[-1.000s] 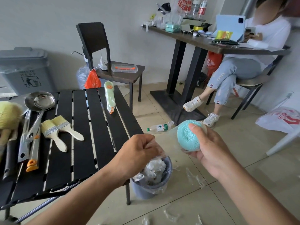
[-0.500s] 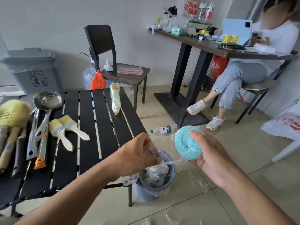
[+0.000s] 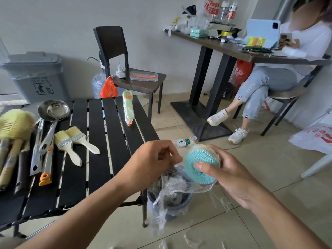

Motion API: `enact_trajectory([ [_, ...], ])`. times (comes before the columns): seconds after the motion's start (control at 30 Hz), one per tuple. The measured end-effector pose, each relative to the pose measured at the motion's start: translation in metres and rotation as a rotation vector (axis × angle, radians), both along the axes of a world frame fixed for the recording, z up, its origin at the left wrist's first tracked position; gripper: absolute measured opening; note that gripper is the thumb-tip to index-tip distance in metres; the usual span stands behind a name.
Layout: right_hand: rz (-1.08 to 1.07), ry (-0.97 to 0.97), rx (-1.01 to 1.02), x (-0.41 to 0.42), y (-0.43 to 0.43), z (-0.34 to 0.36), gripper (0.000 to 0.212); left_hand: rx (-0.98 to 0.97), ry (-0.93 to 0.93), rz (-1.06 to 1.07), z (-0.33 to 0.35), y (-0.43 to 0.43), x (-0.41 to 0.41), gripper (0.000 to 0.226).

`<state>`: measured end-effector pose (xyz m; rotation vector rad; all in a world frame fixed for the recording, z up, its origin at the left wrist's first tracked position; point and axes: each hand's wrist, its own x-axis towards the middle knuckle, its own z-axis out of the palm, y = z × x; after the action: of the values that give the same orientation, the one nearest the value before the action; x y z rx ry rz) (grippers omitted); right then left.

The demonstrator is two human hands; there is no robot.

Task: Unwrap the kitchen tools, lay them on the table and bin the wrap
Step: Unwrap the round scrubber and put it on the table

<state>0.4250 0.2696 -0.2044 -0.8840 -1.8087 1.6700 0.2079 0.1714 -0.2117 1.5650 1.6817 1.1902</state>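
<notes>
Gripping a teal mesh scourer [image 3: 203, 164] in the right hand [image 3: 231, 178], thumb pressed across its face, fingers curled behind. Pinching clear plastic wrap [image 3: 172, 187] with the left hand [image 3: 152, 162], fingers closed tight, just left of the scourer. Holding both above a small grey bin [image 3: 168, 212], with wrap trailing down over it, beside the black slatted table [image 3: 115, 141].

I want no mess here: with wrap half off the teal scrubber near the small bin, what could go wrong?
The clear wrap pinched by the left hand hangs in shreds; bits may tear off and miss the small bin, joining the scraps on the floor. The right hand holds the teal scrubber close to the bin; a hard tug might pull it free and drop it in.
</notes>
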Motion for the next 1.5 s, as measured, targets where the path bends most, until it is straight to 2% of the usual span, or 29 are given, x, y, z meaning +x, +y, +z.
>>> enact_trajectory([
  [0.13,0.076,-0.047,-0.014,0.003,0.002,0.002,0.053,0.055,0.018,0.132,-0.002,-0.002,0.001,0.024],
  [0.3,0.184,-0.057,-0.044,0.000,-0.004,0.001,0.045,-0.043,-0.268,0.032,-0.002,-0.003,0.014,0.035],
  [0.43,0.204,-0.061,-0.014,-0.001,-0.005,0.002,0.050,0.014,-0.259,0.064,-0.002,-0.003,0.016,0.029],
  [0.53,0.201,-0.074,0.050,-0.001,-0.005,0.000,0.051,0.048,-0.262,0.198,-0.005,-0.002,0.015,0.029],
  [0.67,0.243,-0.017,0.025,0.000,-0.005,0.003,0.051,-0.028,-0.471,0.418,-0.010,0.003,0.008,0.026],
  [0.77,0.288,0.059,-0.077,0.001,-0.004,0.004,0.050,-0.062,-0.650,0.500,-0.012,0.008,0.000,0.024],
  [0.87,0.302,0.138,-0.199,0.001,-0.005,0.004,0.054,-0.032,-0.903,0.465,-0.011,0.012,-0.005,0.023],
  [0.93,0.267,0.212,-0.284,-0.001,-0.005,0.003,0.055,-0.042,-0.978,0.378,-0.011,0.012,-0.006,0.023],
  [1.03,0.165,0.312,-0.348,-0.001,-0.005,0.005,0.057,-0.158,-0.942,0.213,-0.010,0.010,-0.004,0.030],
  [1.13,0.156,0.340,-0.387,-0.002,-0.004,0.005,0.067,-0.321,-0.893,0.047,-0.004,0.005,-0.001,0.050],
  [1.27,0.163,0.379,-0.483,-0.001,-0.001,0.003,0.061,-0.396,-0.748,-0.194,-0.002,-0.002,0.008,0.030],
  [1.33,0.140,0.427,-0.586,0.000,0.000,0.001,0.063,-0.399,-0.766,-0.171,-0.003,-0.002,0.011,0.041],
  [1.43,0.069,0.398,-0.628,0.000,0.004,-0.003,0.057,-0.346,-0.728,-0.073,-0.002,-0.002,0.013,0.030],
  [1.5,0.012,0.375,-0.644,-0.001,0.009,-0.007,0.053,-0.295,-0.689,0.026,0.000,0.000,0.010,0.039],
])
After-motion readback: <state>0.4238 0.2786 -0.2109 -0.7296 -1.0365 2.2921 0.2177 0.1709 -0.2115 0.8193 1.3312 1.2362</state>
